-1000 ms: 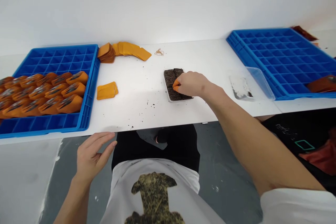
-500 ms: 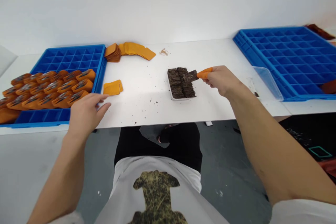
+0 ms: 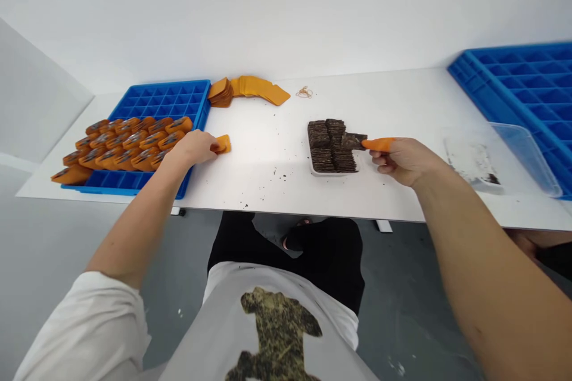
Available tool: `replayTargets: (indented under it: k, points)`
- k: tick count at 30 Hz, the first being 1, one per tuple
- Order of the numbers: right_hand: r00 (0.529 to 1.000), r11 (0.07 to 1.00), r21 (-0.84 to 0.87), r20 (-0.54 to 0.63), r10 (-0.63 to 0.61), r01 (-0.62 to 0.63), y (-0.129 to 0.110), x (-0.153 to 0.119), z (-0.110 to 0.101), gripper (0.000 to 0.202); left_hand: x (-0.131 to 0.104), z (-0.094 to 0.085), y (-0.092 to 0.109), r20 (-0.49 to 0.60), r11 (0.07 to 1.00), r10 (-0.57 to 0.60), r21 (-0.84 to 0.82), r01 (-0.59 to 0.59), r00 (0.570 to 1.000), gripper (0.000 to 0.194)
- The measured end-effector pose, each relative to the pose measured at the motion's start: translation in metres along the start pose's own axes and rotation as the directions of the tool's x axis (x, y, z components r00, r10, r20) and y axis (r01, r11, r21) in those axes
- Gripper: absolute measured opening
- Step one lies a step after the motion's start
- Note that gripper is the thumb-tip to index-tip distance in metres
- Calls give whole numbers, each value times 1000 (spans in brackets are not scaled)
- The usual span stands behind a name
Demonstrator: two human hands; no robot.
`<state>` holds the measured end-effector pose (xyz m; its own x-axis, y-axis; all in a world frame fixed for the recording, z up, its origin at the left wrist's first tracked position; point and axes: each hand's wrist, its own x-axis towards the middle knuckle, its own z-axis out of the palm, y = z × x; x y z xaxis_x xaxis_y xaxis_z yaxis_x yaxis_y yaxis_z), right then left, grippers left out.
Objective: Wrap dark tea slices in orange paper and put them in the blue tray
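Note:
My right hand (image 3: 404,159), an orange cover on its index finger, pinches a thin dark brown square piece (image 3: 353,141). It hangs over the right side of a white tray (image 3: 334,174) packed with rows of similar dark pieces (image 3: 325,146). At the left, my left hand (image 3: 195,147) has its fingers closed on the edge of a flat orange pouch (image 3: 224,144) on the table. How many pouches lie there I cannot tell. Close to this hand, filled orange pouches (image 3: 134,140) stand in rows in a blue divided crate (image 3: 203,114).
A fanned row of orange pouches (image 3: 259,88) lies at the back, with tan rubber bands (image 3: 304,92) to its right. Another blue divided crate (image 3: 527,86) and a clear plastic lid (image 3: 531,155) are at the right. Dark crumbs dot the white table (image 3: 250,190).
My left hand has reached forward to the orange pouch and closed on its edge. My right hand still holds the dark piece at the tray. The camera view has turned left.

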<state>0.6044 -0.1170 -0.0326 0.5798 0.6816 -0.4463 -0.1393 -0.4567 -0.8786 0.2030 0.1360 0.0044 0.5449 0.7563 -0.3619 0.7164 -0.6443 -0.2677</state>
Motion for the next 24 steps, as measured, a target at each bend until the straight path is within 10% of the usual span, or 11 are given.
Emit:
replayTargets:
  k: [14,20,24]
  points:
    - [993,963,247,-81,-91,108,6,-59,-12,43,2,-6,-2,-22,994,4,-109,-6,1000,41]
    - [969,932,282,-152,-192,229,1,-93,-6,52,-13,-2,10,-237,993,-65,-107,41,969,30]
    - [951,908,299,-189,-244,292,-6,-109,8,53,-47,-3,11,-518,952,-67,-288,-100,852,31]
